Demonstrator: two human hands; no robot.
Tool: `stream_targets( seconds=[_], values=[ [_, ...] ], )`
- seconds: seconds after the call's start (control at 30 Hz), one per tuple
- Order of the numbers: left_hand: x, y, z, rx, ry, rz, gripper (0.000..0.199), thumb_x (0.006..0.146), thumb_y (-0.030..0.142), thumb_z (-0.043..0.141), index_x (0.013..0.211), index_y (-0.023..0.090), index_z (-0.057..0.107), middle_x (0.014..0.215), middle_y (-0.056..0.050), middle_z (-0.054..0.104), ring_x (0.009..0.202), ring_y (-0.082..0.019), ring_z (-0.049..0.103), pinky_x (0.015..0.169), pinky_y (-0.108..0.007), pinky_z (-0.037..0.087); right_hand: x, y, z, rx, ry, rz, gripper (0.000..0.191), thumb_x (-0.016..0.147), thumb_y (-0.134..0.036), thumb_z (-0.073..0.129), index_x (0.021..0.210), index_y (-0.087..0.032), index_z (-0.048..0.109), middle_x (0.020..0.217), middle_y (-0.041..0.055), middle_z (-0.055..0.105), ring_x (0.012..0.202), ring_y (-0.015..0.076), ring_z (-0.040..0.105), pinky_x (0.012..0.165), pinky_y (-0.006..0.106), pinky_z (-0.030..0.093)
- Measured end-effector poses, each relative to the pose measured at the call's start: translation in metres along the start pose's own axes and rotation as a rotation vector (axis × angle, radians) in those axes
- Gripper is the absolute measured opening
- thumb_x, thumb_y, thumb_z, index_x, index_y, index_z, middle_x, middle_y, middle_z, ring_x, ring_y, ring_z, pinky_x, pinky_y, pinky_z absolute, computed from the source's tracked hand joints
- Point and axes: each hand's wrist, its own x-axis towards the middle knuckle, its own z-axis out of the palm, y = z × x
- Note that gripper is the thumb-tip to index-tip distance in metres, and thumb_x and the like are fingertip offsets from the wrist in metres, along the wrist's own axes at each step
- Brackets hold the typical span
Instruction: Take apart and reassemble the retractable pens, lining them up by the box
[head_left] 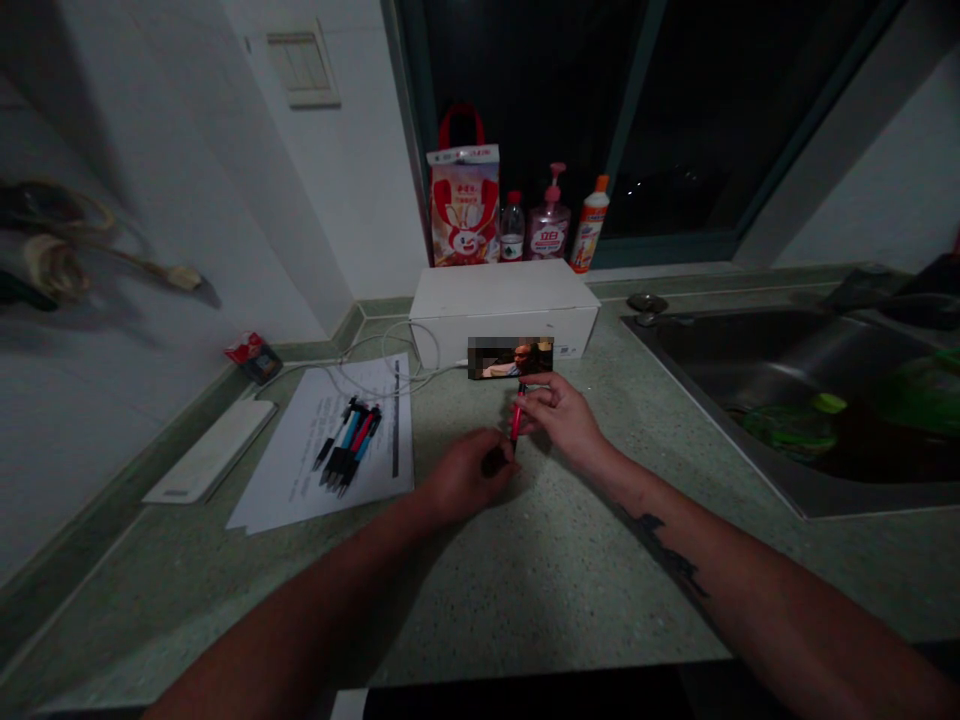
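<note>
Right hand [564, 422]: pinching a red pen [516, 420] at its barrel, fingers almost closed.
Left hand [471, 476]: curling beside it, hold unclear.
Pen: feeling light, stiff, slim.

Something dark [493, 462] in the left hand [466, 476] is unclear.

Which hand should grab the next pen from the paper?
Probably left: the left hand sits nearer the pens on the paper, while the right hand is farther away, at the red pen.
</note>
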Motion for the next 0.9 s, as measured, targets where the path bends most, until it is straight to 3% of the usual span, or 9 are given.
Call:
stream_targets(
  seconds=[0.37, 0.53, 0.63, 0.73, 0.9],
  values=[
    [0.000, -0.001, 0.000, 0.010, 0.011, 0.011, 0.003, 0.083, 0.023, 0.064, 0.083, 0.020, 0.063, 0.083, -0.003, 0.067, 0.076, -0.018, 0.060, 0.073, -0.031, 0.048, -0.001, -0.001, -0.001, -0.019, -0.002, -0.010, 0.047, 0.076, -0.047, 0.077, 0.111, -0.025, 0.054, 0.073, -0.0042, 0.068, 0.065, 0.0182, 0.072, 0.055, 0.029, 0.058],
    [0.001, -0.002, 0.000, 0.008, 0.036, 0.000, 0.002, 0.084, 0.023, 0.065, 0.083, 0.021, 0.064, 0.085, -0.003, 0.067, 0.078, -0.019, 0.062, 0.073, -0.031, 0.049, -0.001, 0.002, 0.000, -0.004, -0.062, 0.009, 0.064, 0.077, -0.046, 0.077, 0.130, -0.026, 0.049, 0.076, -0.0042, 0.070, 0.065, 0.0165, 0.070, 0.060, 0.031, 0.058],
    [0.002, -0.006, 0.000, 0.004, 0.058, 0.005, 0.001, 0.084, 0.021, 0.065, 0.084, 0.021, 0.064, 0.087, -0.003, 0.069, 0.080, -0.019, 0.063, 0.075, -0.031, 0.049, -0.002, 0.007, 0.001, -0.025, -0.159, 0.054, 0.056, 0.076, -0.045, 0.078, 0.123, -0.022, 0.057, 0.076, -0.0022, 0.071, 0.064, 0.0151, 0.068, 0.060, 0.029, 0.055],
    [0.003, -0.010, 0.000, 0.011, 0.055, 0.034, 0.003, 0.084, 0.021, 0.066, 0.086, 0.021, 0.064, 0.090, -0.003, 0.069, 0.084, -0.020, 0.064, 0.077, -0.032, 0.049, -0.003, 0.009, 0.002, -0.027, -0.178, 0.055, 0.048, 0.077, -0.044, 0.077, 0.116, -0.021, 0.063, 0.077, -0.0001, 0.072, 0.068, 0.0159, 0.068, 0.062, 0.029, 0.055],
    [0.004, -0.010, 0.000, 0.014, 0.059, 0.047, 0.004, 0.086, 0.020, 0.064, 0.089, 0.022, 0.066, 0.091, -0.005, 0.070, 0.086, -0.021, 0.064, 0.078, -0.034, 0.049, -0.004, 0.003, 0.002, -0.003, -0.098, 0.021, 0.082, 0.075, -0.038, 0.079, 0.147, -0.029, 0.040, 0.083, -0.0038, 0.071, 0.065, 0.0152, 0.068, 0.058, 0.027, 0.055]
  ],
)
